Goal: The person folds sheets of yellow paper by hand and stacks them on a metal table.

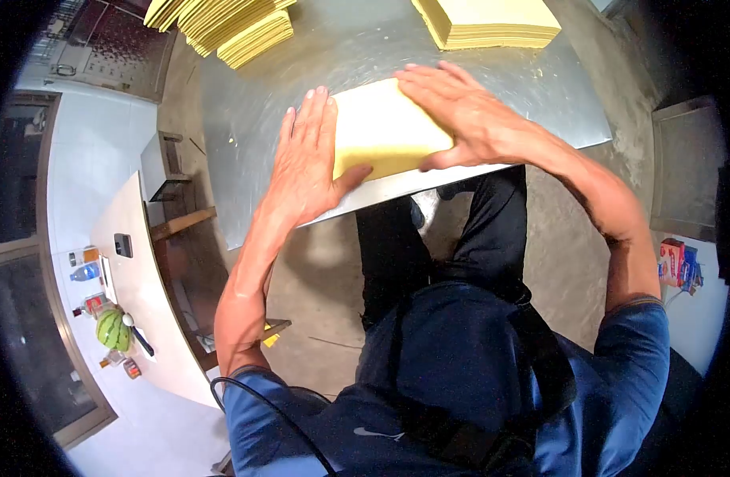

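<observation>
A stack of yellow sheets (385, 127) lies near the front edge of the metal table (317, 63), between my two hands. My left hand (307, 159) rests flat along the stack's left side, its fingers stretched forward and its thumb on the near side. On the right side, my right hand (460, 115) presses against the stack with fingers extended and slightly apart, the thumb at the near right corner. Neither hand is wrapped round anything.
Fanned yellow stacks (253, 40) stand at the table's far left, another yellow stack (492, 24) at the far right. Off to the left, a pale table (154, 310) holds a watermelon (113, 330), a bottle (85, 272) and small items. My legs are below the front edge.
</observation>
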`<state>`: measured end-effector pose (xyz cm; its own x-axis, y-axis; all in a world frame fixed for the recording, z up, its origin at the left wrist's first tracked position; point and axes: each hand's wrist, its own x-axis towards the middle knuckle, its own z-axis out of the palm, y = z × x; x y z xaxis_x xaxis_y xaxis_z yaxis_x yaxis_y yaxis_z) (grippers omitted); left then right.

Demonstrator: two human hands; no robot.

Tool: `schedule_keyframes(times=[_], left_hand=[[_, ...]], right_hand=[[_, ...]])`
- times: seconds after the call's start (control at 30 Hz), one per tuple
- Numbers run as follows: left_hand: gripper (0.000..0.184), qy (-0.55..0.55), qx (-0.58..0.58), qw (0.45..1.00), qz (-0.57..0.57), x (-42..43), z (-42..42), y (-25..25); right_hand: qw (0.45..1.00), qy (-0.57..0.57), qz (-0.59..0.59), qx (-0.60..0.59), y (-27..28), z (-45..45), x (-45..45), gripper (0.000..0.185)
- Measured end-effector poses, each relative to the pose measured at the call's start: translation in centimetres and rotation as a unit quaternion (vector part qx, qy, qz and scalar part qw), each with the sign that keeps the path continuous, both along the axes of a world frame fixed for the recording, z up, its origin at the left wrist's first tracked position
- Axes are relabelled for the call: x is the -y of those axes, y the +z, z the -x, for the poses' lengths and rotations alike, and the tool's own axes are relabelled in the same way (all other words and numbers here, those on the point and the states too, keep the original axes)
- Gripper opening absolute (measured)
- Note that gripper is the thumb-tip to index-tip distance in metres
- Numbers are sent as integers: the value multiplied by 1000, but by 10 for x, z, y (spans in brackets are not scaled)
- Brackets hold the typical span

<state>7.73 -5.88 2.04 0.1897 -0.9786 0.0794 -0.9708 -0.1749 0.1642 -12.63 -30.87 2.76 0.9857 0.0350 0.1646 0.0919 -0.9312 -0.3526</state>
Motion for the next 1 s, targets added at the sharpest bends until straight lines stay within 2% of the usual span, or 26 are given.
schedule_keyframes(times=[0.23,0.33,0.43,0.63,0.7,0.77,1.0], left_hand=[[109,-9,31,999,-26,29,22,13],[108,-88,9,994,63,63,36,-8],[106,-95,-2,989,112,85,50,-13],[112,-66,-27,993,93,36,17,-8],[116,-28,-20,999,24,9,0,6],[119,-9,-25,999,-18,-11,-14,13],[122,-12,-38,999,-26,-24,-24,9]], right_hand=[[1000,-4,-26,4,8,21,15,111],[999,-6,-37,0,8,21,15,114],[999,-8,-40,-3,9,20,15,117],[1000,-11,-23,-19,7,19,17,117],[1000,-7,-14,-16,7,19,17,113],[1000,-12,-15,-22,8,20,18,118],[999,7,27,-30,13,-10,-9,117]])
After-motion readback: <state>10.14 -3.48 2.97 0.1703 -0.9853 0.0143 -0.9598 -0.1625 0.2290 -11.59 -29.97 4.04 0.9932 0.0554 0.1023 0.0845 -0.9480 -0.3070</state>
